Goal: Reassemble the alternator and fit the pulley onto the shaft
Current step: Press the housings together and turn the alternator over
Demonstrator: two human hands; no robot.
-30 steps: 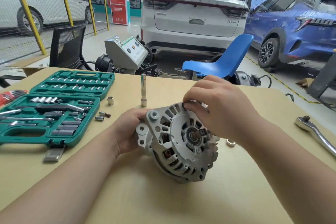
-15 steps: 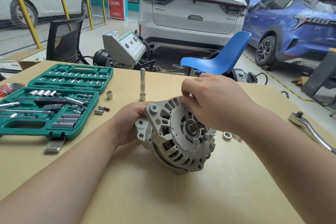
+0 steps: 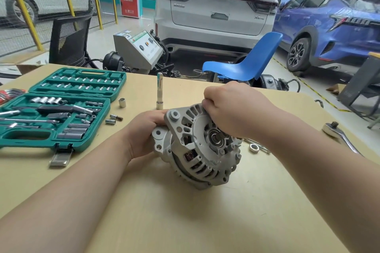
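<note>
Hidden: your right hand [image 3: 232, 109] covered the upper right of the alternator [image 3: 197, 146], so what its fingertips met on the rim could not be made out. The far side of the housing and most of your left fingers lay behind the casting. The shaft end sat partly under your right wrist.
Alternator: a silver cast housing with slotted vents, copper windings showing through the gaps, a dark bearing at the centre of the face, and mounting ears at the upper left. It stood on edge on the table [image 3: 185, 222], face tilted toward you, at about mid-table.
Right hand: your fingers were curled together over the top rim, knuckles up, gripping the edge of the housing.
Left hand [image 3: 141, 135]: you held the left side by the mounting ears, thumb along the top and fingers wrapped behind.
Nut [image 3: 254, 148]: it lay on the table just right of the housing, beside a thin metal piece half hidden by your forearm.
Ratchet [image 3: 339, 133]: far right on the table, its handle cut off by your arm.
Extension [image 3: 159, 90]: upright behind the alternator.
Socket set [image 3: 55, 109]: open green case to the left, with loose sockets [image 3: 115, 119] beside it.
</note>
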